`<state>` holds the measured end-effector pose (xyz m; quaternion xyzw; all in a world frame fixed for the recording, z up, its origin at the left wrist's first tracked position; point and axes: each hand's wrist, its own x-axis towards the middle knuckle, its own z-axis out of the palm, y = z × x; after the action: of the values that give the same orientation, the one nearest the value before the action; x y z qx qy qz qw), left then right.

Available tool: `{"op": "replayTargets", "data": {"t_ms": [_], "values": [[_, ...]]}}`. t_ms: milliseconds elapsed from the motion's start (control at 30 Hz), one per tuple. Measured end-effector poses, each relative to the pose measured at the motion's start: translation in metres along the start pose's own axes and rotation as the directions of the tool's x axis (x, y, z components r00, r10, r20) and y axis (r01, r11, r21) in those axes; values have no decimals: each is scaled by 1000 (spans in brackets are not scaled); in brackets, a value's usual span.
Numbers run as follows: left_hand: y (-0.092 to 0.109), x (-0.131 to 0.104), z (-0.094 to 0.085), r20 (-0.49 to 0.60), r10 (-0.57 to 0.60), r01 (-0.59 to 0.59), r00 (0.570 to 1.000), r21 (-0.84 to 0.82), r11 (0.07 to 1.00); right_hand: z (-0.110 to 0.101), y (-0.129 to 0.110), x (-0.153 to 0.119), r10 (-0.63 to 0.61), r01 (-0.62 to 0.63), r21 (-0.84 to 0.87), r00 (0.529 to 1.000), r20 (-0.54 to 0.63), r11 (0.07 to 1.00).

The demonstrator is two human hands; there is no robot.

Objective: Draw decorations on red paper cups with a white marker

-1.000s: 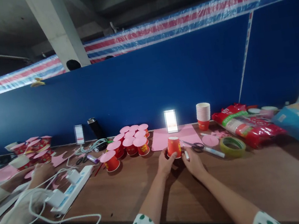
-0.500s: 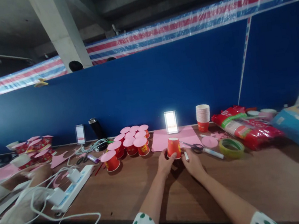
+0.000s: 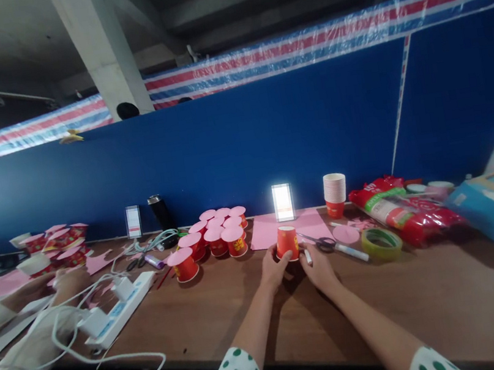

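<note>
red cup point(image 3: 286, 242) (yellow print point(image 3: 296, 247) illegible) is inverted between the hands point(image 3: 271, 270).

Lettering on red bag point(image 3: 406, 210), gold marks on held cup point(image 3: 287, 242) — illegible.

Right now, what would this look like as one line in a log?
left grip: upside-down red cup; right grip: small white stick; behind cup: pink sheet; further left: red cups topped with pink discs

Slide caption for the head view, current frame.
Left hand on an upside-down red cup, right hand holding a small white stick; pink-topped red cups clustered to the left.
</note>
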<state>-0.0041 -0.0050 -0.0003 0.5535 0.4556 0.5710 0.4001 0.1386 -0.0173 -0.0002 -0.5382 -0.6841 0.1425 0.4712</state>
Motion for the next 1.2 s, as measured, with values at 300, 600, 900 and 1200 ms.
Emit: {"op": "replayTargets", "data": {"t_ms": [300, 600, 900, 1200], "values": [[-4, 1, 0, 1, 7, -7, 1000, -28, 1000, -1, 0, 0, 5, -5, -2, 1000, 10, 1000], [3, -1, 1, 4, 1, -1, 1000, -33, 999, 0, -1, 0, -5, 5, 8, 1000, 2, 1000], [3, 0, 1, -8, 3, -3, 1000, 4, 1000, -1, -1, 0, -4, 4, 4, 1000, 13, 1000], [6, -1, 1, 0, -5, 5, 1000, 4, 1000, 0, 0, 0, -4, 4, -12, 1000, 4, 1000]]}}
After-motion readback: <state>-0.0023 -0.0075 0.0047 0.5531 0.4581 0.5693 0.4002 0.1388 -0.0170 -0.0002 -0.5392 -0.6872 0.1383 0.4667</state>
